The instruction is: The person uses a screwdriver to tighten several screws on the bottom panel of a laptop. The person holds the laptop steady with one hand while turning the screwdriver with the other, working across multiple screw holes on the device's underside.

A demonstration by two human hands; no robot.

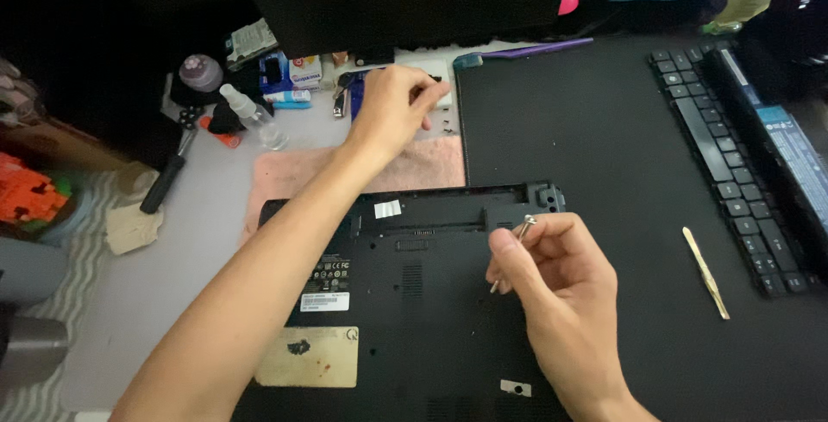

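Laptop base (414, 301) flipped, keyboard (729, 163) already out; right hand (561, 288) grip pinching screwdriver (515, 249), left hand (392, 111) grip pinched over parts tray (442, 98), contents unclear; screws probably partly out.

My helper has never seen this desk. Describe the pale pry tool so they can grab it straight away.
Start at the large black mat on the desk's right side. Between the upturned laptop base and the detached keyboard lies the pry tool: a thin, cream-yellow strip, alone on bare mat, the only pale thing there.
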